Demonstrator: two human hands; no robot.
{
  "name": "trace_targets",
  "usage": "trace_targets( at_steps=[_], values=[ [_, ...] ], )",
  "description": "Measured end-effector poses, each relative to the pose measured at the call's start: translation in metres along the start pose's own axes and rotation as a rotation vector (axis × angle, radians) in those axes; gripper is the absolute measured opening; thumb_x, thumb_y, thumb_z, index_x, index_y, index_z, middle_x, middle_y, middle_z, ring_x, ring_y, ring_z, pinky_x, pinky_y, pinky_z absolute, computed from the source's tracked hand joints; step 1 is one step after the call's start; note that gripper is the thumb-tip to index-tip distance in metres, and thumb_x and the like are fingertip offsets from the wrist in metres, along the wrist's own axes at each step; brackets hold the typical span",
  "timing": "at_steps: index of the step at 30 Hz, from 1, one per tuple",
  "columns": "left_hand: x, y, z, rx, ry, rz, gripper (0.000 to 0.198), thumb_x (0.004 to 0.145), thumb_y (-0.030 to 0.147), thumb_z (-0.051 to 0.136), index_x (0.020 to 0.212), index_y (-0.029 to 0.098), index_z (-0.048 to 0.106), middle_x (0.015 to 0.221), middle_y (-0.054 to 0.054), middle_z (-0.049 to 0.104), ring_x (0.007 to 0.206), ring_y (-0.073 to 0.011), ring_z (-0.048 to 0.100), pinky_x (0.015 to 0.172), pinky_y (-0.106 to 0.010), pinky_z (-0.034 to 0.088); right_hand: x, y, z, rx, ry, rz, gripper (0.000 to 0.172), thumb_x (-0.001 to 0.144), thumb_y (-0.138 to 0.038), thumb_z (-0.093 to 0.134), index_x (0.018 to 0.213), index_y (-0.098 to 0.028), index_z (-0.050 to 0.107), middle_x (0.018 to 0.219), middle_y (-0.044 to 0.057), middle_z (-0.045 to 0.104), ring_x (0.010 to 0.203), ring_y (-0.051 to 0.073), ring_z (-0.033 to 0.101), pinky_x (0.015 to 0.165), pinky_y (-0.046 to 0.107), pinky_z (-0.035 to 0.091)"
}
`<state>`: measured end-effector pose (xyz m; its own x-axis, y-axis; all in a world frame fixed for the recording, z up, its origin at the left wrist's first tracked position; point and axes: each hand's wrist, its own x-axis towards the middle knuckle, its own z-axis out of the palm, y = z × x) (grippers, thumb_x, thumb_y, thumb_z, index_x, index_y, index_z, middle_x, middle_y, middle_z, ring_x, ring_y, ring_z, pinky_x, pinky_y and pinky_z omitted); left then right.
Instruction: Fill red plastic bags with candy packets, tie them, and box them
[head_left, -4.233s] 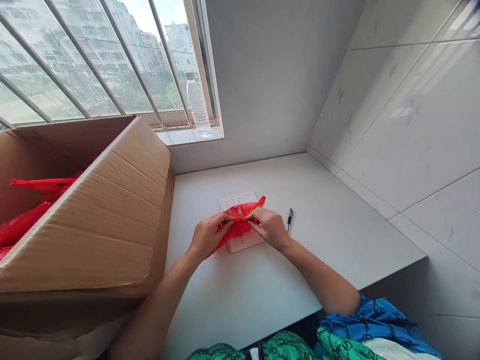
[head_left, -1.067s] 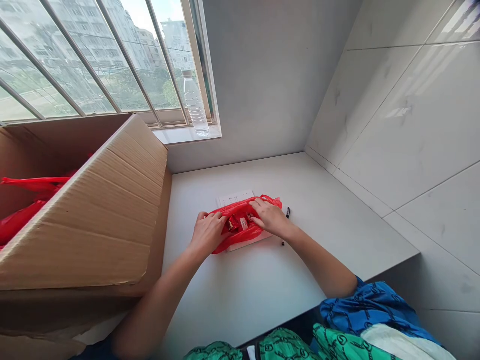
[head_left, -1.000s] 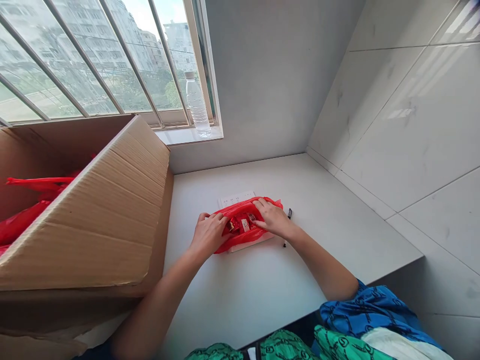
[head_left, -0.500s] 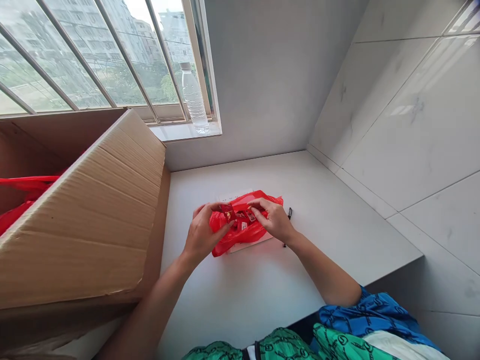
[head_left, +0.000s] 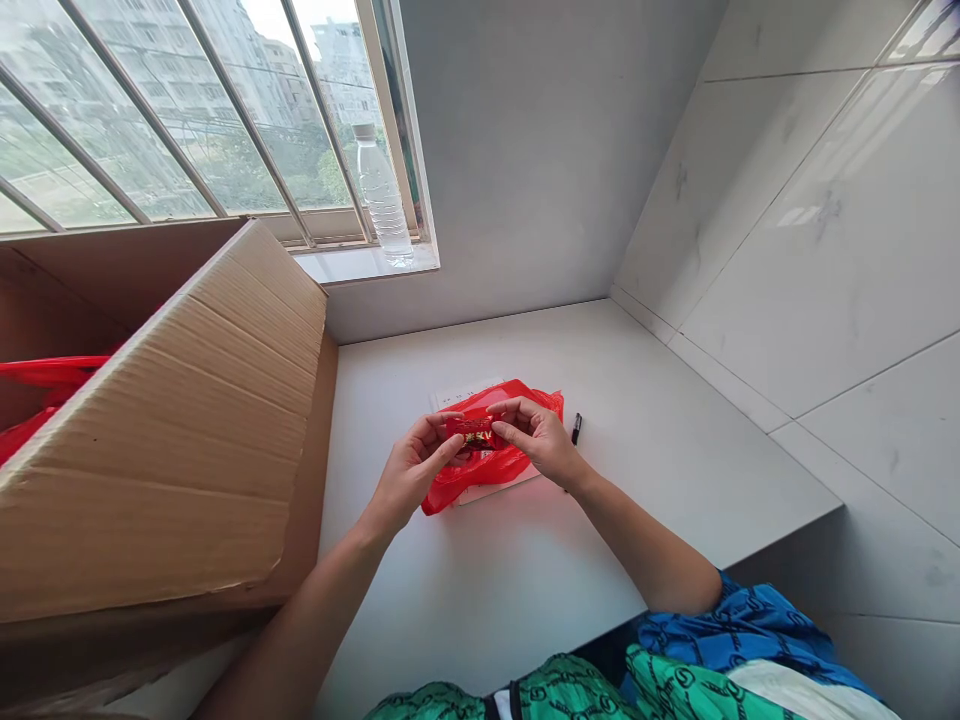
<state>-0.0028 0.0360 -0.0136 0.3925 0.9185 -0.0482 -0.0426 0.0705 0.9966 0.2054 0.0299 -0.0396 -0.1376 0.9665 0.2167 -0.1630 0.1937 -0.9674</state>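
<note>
A small shiny red wrapped packet (head_left: 477, 432) is stretched between my two hands, its printed side facing up. My left hand (head_left: 416, 462) pinches its left end between thumb and fingers. At the right end, my right hand (head_left: 538, 440) has thumb and forefinger closed on it. Beneath both hands lies an open red plastic bag (head_left: 450, 488); the packet and fingers hide most of what is in it. Under the bag, a pale flat sheet or booklet (head_left: 491, 490) shows at its edges.
A black pen (head_left: 577, 428) lies right of the bag on the white tabletop (head_left: 420, 600). An open cardboard box (head_left: 180, 440) with red plastic (head_left: 45, 385) inside stands at left. On the windowsill is a clear bottle (head_left: 386, 205). Tiled wall (head_left: 810, 250) bounds the right side.
My right hand has moved slightly left and now grips the packet's right end. The packet, held by my left hand alone before, is turned flat between both hands.
</note>
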Motion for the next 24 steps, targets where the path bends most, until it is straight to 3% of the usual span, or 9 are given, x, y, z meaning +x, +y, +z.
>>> trace_targets(
  at_steps=[9,12,16,20,22,24],
  values=[
    [0.002,-0.003,-0.002,0.045,0.032,0.022,0.039,0.086,0.044,0.070,0.114,0.018,0.062,0.106,-0.009,0.072,0.097,-0.0246,0.071,0.085,-0.039,0.061,-0.001,0.001,-0.001,-0.073,-0.008,-0.021,0.025,0.092,-0.038,0.065,0.111,-0.022,0.065,0.084,0.000,0.068,0.082,0.016,0.068,0.081,0.033,0.057],
    [0.001,-0.004,-0.006,0.306,0.119,0.179,0.032,0.091,0.042,0.064,0.116,0.022,0.063,0.106,-0.006,0.071,0.096,-0.0214,0.070,0.082,-0.034,0.061,-0.003,-0.001,-0.004,-0.270,-0.010,-0.055,0.027,0.097,-0.036,0.056,0.120,-0.023,0.061,0.092,0.002,0.070,0.088,0.017,0.069,0.083,0.033,0.056],
    [0.002,-0.005,-0.017,0.918,0.221,0.466,0.023,0.096,0.034,0.054,0.114,0.027,0.067,0.106,-0.003,0.070,0.094,-0.0185,0.067,0.075,-0.029,0.056,-0.003,-0.004,-0.011,-0.821,-0.014,-0.076,0.027,0.102,-0.028,0.045,0.123,-0.021,0.060,0.090,0.002,0.073,0.083,0.018,0.069,0.076,0.032,0.051],
    [0.005,-0.011,-0.022,1.334,-0.012,0.541,0.022,0.096,0.038,0.053,0.099,0.028,0.072,0.100,-0.004,0.072,0.093,-0.0224,0.064,0.073,-0.032,0.051,-0.003,0.000,-0.018,-1.142,-0.106,-0.022,0.019,0.099,-0.023,0.049,0.108,-0.022,0.066,0.094,0.002,0.074,0.080,0.017,0.068,0.065,0.027,0.044],
    [0.006,-0.016,-0.020,1.367,-0.120,0.522,0.027,0.096,0.044,0.052,0.090,0.026,0.072,0.093,-0.004,0.072,0.087,-0.0223,0.065,0.076,-0.034,0.048,-0.004,0.003,-0.019,-1.204,-0.156,0.016,0.018,0.097,-0.017,0.051,0.106,-0.022,0.066,0.096,0.001,0.074,0.085,0.017,0.068,0.065,0.026,0.042],
    [0.007,-0.021,-0.017,1.357,-0.136,0.491,0.033,0.096,0.048,0.051,0.086,0.024,0.071,0.087,-0.004,0.071,0.080,-0.0212,0.065,0.076,-0.035,0.046,-0.006,0.005,-0.020,-1.269,-0.193,0.054,0.017,0.094,-0.015,0.054,0.104,-0.022,0.065,0.097,0.003,0.073,0.087,0.018,0.067,0.063,0.025,0.039]
  ],
)
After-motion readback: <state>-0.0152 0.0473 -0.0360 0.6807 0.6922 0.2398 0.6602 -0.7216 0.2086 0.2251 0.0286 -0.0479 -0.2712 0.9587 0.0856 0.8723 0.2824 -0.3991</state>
